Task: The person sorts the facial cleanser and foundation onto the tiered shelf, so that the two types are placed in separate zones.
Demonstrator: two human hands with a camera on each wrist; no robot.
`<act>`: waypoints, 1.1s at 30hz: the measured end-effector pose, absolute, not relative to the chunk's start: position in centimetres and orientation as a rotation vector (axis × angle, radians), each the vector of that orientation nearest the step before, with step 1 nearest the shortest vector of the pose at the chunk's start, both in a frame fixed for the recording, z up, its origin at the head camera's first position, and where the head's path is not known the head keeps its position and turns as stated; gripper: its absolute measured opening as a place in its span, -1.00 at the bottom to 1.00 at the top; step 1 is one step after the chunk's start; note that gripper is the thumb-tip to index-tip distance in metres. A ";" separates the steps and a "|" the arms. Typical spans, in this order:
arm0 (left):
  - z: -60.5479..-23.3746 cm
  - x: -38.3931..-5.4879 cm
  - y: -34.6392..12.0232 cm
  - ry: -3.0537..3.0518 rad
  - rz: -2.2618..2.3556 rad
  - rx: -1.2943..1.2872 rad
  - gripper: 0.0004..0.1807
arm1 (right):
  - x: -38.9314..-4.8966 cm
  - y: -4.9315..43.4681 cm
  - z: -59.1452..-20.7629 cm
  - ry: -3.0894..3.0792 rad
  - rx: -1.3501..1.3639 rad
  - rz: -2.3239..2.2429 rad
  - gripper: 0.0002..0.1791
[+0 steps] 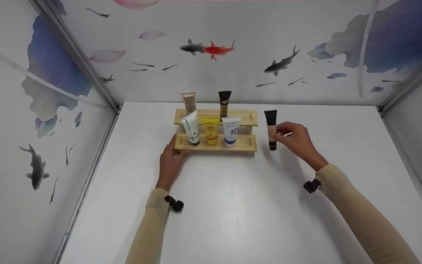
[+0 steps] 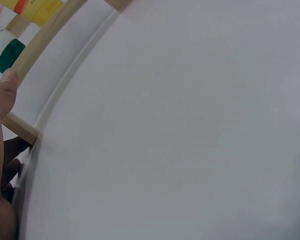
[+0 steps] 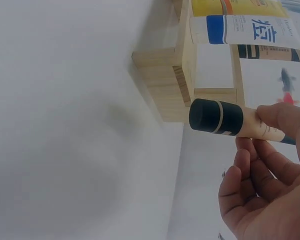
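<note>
A two-tier wooden display rack [image 1: 218, 147] stands near the table's back edge. My left hand [image 1: 170, 161] grips its lower left end, the thumb [image 2: 9, 82] on the front edge and the fingers around the side leg. To the right of the rack, my right hand [image 1: 294, 141] pinches a black and beige cosmetic tube [image 1: 271, 130] upright, cap down, above the table. The lower tier holds a white tube with a green stripe [image 1: 191, 128], a yellow tube [image 1: 210, 130] and a white and blue tube [image 1: 231, 130]. On the upper tier are a brown tube [image 1: 189, 102] and a black-topped tube [image 1: 224, 104].
The white table [image 1: 225, 212] meets a back wall [image 1: 211, 80] printed with fish and petals, close behind the rack. Side panels with metal corner posts [image 1: 82, 62] stand at left and right.
</note>
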State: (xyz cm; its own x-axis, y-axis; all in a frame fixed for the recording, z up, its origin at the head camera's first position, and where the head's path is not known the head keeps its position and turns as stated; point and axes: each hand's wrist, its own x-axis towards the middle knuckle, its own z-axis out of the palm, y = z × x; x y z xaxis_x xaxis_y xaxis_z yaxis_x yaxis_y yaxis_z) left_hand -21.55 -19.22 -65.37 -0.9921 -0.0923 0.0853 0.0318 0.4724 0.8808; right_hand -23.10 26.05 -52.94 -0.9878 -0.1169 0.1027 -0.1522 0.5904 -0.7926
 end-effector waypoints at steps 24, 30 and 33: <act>-65.6 -21.6 -19.4 -2.574 -1.531 0.029 0.14 | -27.7 20.5 -49.3 -2.486 0.305 1.519 -0.69; -65.4 -21.6 -19.2 -2.588 -1.520 0.042 0.10 | -28.2 18.8 -49.7 -2.445 0.327 1.543 -0.70; -65.4 -21.6 -19.2 -2.594 -1.513 0.053 0.09 | -28.4 18.2 -50.0 -2.439 0.334 1.562 -0.69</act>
State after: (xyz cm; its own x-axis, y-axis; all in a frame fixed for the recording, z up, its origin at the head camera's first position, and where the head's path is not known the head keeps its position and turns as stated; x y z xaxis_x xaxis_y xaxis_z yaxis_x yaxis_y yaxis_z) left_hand -21.61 -19.15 -65.37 -0.9898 -0.0997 0.1013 0.0391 0.4941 0.8685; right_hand -28.45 18.22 -49.95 -0.9486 -0.0688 0.3089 -0.3093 0.4074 -0.8593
